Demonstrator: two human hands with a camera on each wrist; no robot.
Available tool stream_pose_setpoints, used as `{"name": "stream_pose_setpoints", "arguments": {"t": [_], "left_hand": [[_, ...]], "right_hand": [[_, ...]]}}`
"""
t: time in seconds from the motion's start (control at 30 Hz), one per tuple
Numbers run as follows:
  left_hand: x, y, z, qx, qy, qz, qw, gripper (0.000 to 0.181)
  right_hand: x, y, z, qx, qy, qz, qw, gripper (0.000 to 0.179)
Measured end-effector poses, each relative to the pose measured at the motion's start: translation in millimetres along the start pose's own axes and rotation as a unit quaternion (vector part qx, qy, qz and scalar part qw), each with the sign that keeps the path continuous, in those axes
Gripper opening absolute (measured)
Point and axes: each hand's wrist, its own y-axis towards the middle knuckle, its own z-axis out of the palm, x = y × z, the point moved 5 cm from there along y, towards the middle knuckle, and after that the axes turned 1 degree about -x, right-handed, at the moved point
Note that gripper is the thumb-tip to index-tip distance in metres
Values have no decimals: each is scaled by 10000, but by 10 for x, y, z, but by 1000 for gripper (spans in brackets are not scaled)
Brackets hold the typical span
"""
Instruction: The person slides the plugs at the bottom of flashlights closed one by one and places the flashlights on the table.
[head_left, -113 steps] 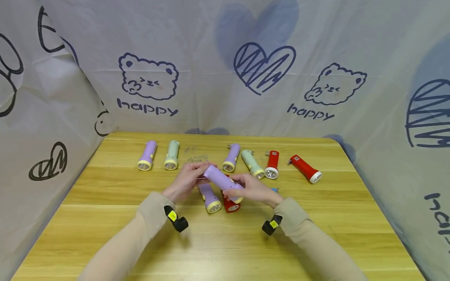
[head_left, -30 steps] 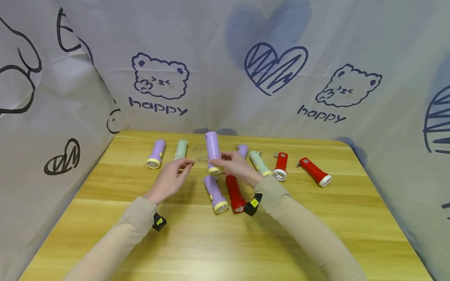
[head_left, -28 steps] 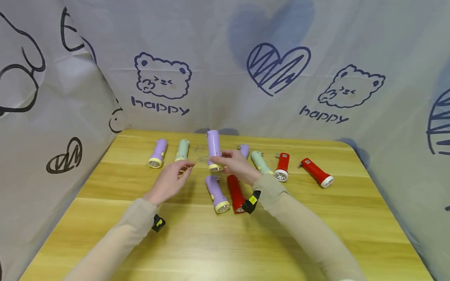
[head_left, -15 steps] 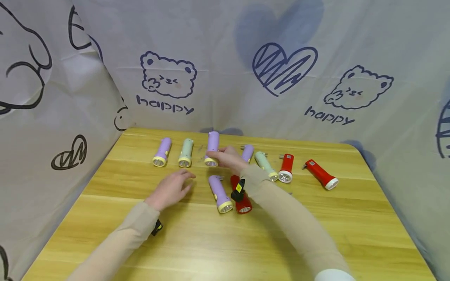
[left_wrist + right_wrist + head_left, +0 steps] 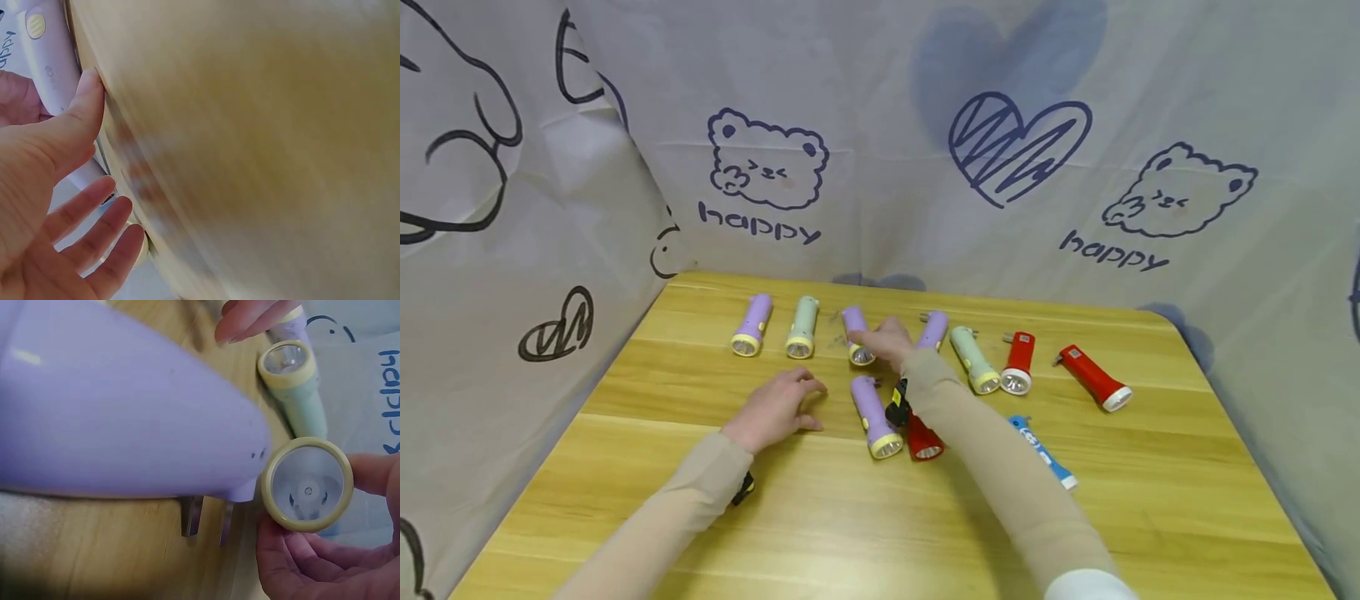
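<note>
In the head view, my right hand [image 5: 886, 342] holds a purple flashlight [image 5: 854, 320] at the back of the table. The right wrist view shows thumb and fingers on either side of its cream-rimmed lens [image 5: 307, 484]. My left hand [image 5: 778, 408] hovers low over the wood, fingers loosely bent and holding nothing. Just right of it lies another purple flashlight [image 5: 871, 412], its metal prongs pointing away. A red flashlight [image 5: 923, 440] beside that one is partly hidden by the right wrist's camera. A purple flashlight [image 5: 53, 56] also shows behind the left thumb in the left wrist view.
Along the back lie a purple flashlight [image 5: 754, 321], a green one [image 5: 803, 325], a part-hidden purple one [image 5: 932, 329], another green one [image 5: 973, 358], and two red ones [image 5: 1018, 358]. A slim blue, white-ended object [image 5: 1043, 454] lies by the right forearm. A printed cloth [image 5: 880, 167] hangs behind.
Both hands held the purple flashlight at first. The left hand let go and drew back left; the right hand lowered the flashlight to the back row. The view turned slightly left.
</note>
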Motion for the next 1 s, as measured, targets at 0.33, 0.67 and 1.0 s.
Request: {"name": "stream_pose_setpoints", "arguments": {"t": [0.33,0.67,1.0], "left_hand": [[-1,-7,9,42,-50,-167,9998,53],[-13,2,2,-96,217,-189,9995,55],[-27,58,47,-64,299,-192,9993,63]], "right_hand": [[-11,109,45,-6,-587,40,9983,35],[-4,66,0,69,-959,1,9954,41],[-56,95,20,-19,-924,-21,9957,39]]}}
